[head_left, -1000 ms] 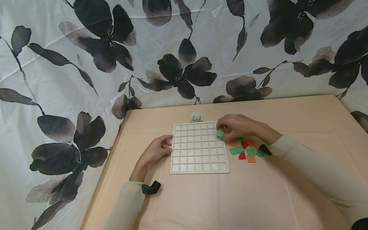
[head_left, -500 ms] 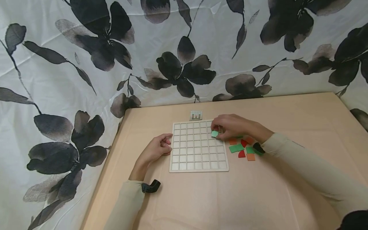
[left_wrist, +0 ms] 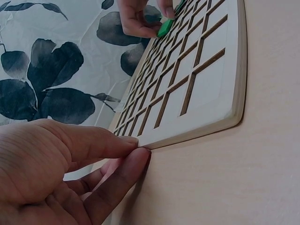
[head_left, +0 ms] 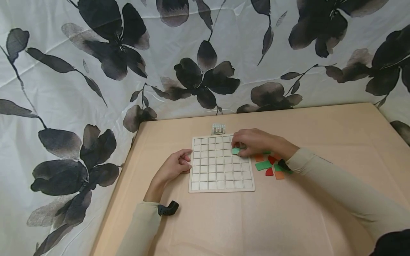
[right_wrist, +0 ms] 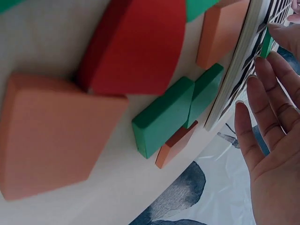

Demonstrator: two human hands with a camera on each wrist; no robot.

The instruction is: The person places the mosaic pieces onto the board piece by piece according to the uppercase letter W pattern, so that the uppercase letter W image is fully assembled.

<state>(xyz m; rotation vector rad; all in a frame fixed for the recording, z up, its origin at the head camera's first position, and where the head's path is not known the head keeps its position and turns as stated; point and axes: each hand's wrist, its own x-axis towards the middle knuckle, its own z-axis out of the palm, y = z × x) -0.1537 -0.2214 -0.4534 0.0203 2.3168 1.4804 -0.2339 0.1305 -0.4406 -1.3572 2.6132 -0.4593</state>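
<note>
A white grid board (head_left: 221,190) lies on the table, its cells bare wherever they show. My left hand (head_left: 171,165) is at its left side; in the left wrist view, thumb (left_wrist: 124,140) and forefinger pinch the board's edge. Over the board's upper right part, my right hand (head_left: 254,142) pinches a small green tile (head_left: 235,151) between thumb and fingertips. The left wrist view shows this green tile (left_wrist: 165,28) tilted, close over the grid. In the right wrist view, the remaining fingers (right_wrist: 267,103) of that hand are spread out. The hand hides part of the board's right edge.
Right of the board lie loose pieces: green ones (head_left: 263,165), red ones (head_left: 269,172) and orange ones (head_left: 279,175), some hidden under the right forearm. A small patterned card (head_left: 218,129) sits beyond the board's far edge. Behind the table (head_left: 243,220) hangs a floral cloth (head_left: 153,42).
My right hand has moved left with the green tile, from the board's right edge to over its cells. The left hand stays at the board's left edge.
</note>
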